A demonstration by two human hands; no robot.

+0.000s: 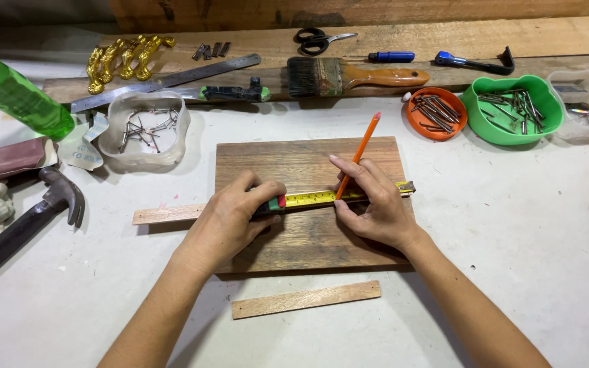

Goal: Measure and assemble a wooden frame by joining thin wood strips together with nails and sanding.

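Observation:
My left hand (233, 218) grips a tape measure case, pressing it on a thin wooden strip (165, 215) that lies across a dark wooden board (308, 160). The yellow tape (311, 198) runs right along the strip to its hooked end (407, 186). My right hand (376, 204) holds an orange pencil (361, 151), tip down at the tape near the board's middle.
A second wooden strip (306, 300) lies in front of the board. A hammer (25, 221) rests at left, a clear tub of nails (144, 129) behind it. Orange (436, 114) and green (512, 109) bowls hold nails at right. A brush (349, 76), scissors (316, 41), and metal ruler (165, 82) lie at back.

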